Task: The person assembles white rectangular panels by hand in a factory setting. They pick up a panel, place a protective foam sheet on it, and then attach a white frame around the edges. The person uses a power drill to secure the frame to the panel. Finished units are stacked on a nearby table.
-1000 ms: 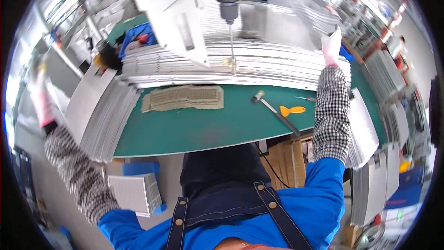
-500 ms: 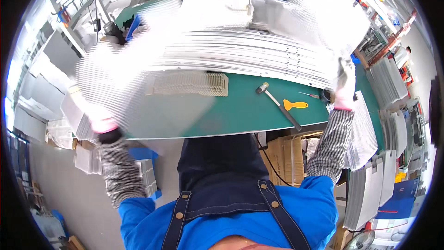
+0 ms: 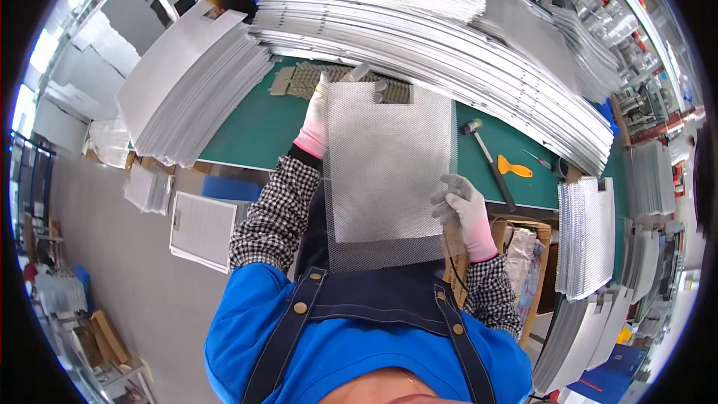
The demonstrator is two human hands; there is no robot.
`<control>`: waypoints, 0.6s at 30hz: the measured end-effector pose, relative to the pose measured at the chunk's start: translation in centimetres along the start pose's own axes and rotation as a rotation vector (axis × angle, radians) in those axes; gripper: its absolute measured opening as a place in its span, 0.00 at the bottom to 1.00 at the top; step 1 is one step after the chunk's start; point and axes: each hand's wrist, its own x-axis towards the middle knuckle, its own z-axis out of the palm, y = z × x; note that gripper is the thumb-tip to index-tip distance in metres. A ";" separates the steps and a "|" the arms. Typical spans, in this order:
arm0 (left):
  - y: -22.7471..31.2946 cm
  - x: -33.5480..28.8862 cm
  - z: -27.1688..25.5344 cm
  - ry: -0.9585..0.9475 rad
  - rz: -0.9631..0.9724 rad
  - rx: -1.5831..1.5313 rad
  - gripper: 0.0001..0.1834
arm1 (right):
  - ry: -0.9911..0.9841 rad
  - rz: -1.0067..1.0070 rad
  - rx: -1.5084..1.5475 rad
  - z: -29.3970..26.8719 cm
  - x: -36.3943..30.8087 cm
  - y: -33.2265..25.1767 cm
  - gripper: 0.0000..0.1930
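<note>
- Your mesh sheet (image 3: 393, 172) is now up in front of your apron (image 3: 381, 295), its notched top edge over the counter (image 3: 265, 127) and its lower end over your lap; half a second ago your arms were spread and pale, blurred sheets were sweeping past on either side.
- A lighter panel shows within its outline, so two layers may be overlapping; you can't tell for sure from this view.
- Your left hand (image 3: 315, 116) has come in from the far left to the upper left corner, and its fingers look clamped on the sheet there.
- Your right hand (image 3: 470, 209) has dropped from the far side to the right edge, fingers bent; whether they grip or merely touch, the view doesn't tell.
- With both hands now at the sheet, the work seems to have gone from fetching to close handling.
- Behind the top edge lie ridged, tan strips (image 3: 305, 82), partly covered by the sheet.
- To the right, the hammer (image 3: 490, 164) and yellow scraper (image 3: 514, 168) lie untouched, as they did.
- Further out stand the long panel stack (image 3: 449, 60), the left stack (image 3: 191, 82) and the right mesh stack (image 3: 582, 239).
</note>
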 end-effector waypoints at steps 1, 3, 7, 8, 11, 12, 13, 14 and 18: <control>0.0 -0.2 -0.1 0.037 -0.019 -0.042 0.51 | -0.022 -0.025 0.009 -0.2 0.2 0.2 0.24; -0.1 -0.7 -0.1 0.009 0.001 -0.044 0.52 | -0.028 -0.017 0.012 -0.7 0.5 0.5 0.23; -0.5 -1.0 0.1 0.056 0.013 0.027 0.50 | -0.016 -0.001 -0.030 -1.0 0.5 1.0 0.23; -0.6 -1.0 0.0 0.011 0.006 0.067 0.49 | -0.020 -0.002 -0.032 -1.3 0.3 0.8 0.21; -0.5 -0.9 -0.7 0.008 -0.015 -0.062 0.46 | -0.106 -0.045 -0.409 -2.9 1.0 -2.1 0.18; -0.5 -0.9 -1.0 0.055 -0.008 -0.024 0.46 | -0.103 0.001 -0.625 -3.9 1.9 -4.0 0.17; -0.4 -1.0 -1.4 0.094 -0.002 0.016 0.45 | -0.034 -0.146 -0.933 -5.2 3.6 -6.7 0.17; -0.5 -1.1 -1.6 0.133 0.007 0.052 0.45 | 0.048 -0.361 -0.866 -6.4 5.6 -9.7 0.19; -0.9 -1.2 -1.9 0.034 -0.029 0.047 0.47 | 0.406 -1.057 -0.927 -8.4 18.4 -21.7 0.23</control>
